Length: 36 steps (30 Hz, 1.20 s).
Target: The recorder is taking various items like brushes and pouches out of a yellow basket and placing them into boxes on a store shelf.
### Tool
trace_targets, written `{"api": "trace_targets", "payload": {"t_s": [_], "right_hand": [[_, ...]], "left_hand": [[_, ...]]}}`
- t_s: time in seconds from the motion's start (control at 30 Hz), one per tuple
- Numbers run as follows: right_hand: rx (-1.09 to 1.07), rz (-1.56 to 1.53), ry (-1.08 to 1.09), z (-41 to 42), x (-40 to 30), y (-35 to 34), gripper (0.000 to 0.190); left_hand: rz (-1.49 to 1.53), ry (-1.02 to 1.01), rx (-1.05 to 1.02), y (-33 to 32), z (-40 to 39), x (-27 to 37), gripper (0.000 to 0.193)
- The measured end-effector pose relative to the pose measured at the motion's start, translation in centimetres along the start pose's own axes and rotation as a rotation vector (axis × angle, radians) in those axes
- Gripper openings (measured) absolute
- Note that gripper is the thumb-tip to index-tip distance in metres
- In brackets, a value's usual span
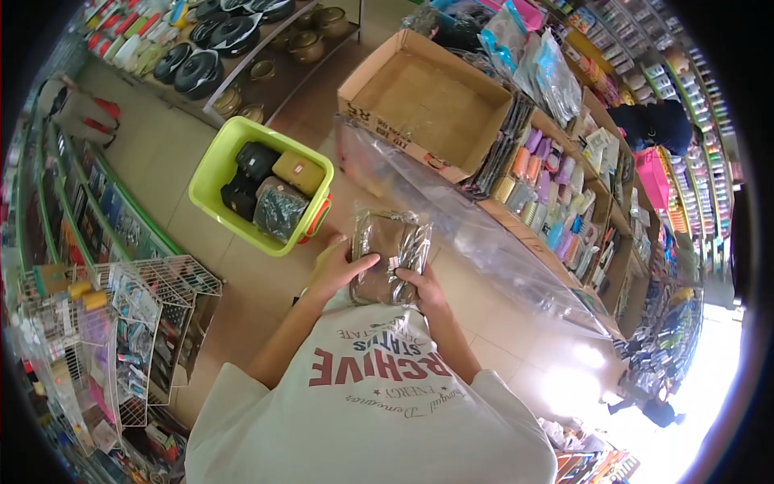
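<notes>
Both hands grip a brown item in a clear plastic wrapper (pixel 384 281), held upright in front of the chest; a small white sticker is on it, and what the item is I cannot tell. My left hand (pixel 335 269) has its side, thumb across the front. My right hand (pixel 425 286) clasps the opposite side, thumb near the sticker. Beyond my left hand a lime green plastic basket (pixel 208 199) with a red and green handle stands on the floor. Inside it lie several black and brown items (pixel 260 158) and an olive one (pixel 298 172), some wrapped in plastic.
An open cardboard box (pixel 423 91) rests on the display at the right, beside compartments of packaged combs and brushes (pixel 559 193). Clear plastic sheeting (pixel 459 236) hangs along the display's front. Lidded black pots (pixel 199 72) fill a shelf ahead. A wire rack (pixel 133 339) stands at left. A person (pixel 656 127) is far right.
</notes>
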State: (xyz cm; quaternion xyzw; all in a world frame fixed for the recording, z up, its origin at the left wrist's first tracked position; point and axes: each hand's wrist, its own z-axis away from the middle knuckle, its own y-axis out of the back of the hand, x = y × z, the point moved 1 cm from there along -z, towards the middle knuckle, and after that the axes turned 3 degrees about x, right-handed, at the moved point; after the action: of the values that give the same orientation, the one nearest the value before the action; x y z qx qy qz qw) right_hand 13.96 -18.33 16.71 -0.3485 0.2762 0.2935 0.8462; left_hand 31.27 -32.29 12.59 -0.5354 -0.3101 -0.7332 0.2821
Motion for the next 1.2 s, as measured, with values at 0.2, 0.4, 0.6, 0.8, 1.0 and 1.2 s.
{"api": "trace_targets", "payload": {"t_s": [0.2,0.4,0.6,0.8,1.0,1.2], "right_hand": [[0.057,-0.064,0.071,-3.9,-2.2,2.5,0.053],[0.108,0.037,0.201,-9.6,-9.6,4.0,0.058],[0.322,0.107,0.304,-17.0,-20.8,7.1,0.066],[0.463,0.104,0.36,-25.4,-29.8,10.5,0.065],[0.671,1.105,0.62,-36.6,-36.6,17.5,0.078],[0.481,1.571,0.558,-44.6,-41.3,21.2,0.084]], "left_hand": [[0.362,0.205,-0.122,-1.2,-4.0,7.9,0.037],[0.441,0.312,-0.183,-2.9,-12.3,5.1,0.044],[0.499,0.233,-0.165,-3.4,-22.4,2.3,0.04],[0.449,0.285,-0.115,-2.6,-30.1,6.9,0.036],[0.28,0.248,0.096,0.5,-32.3,4.7,0.033],[0.154,0.23,0.227,3.7,-28.8,-0.7,0.029]]}}
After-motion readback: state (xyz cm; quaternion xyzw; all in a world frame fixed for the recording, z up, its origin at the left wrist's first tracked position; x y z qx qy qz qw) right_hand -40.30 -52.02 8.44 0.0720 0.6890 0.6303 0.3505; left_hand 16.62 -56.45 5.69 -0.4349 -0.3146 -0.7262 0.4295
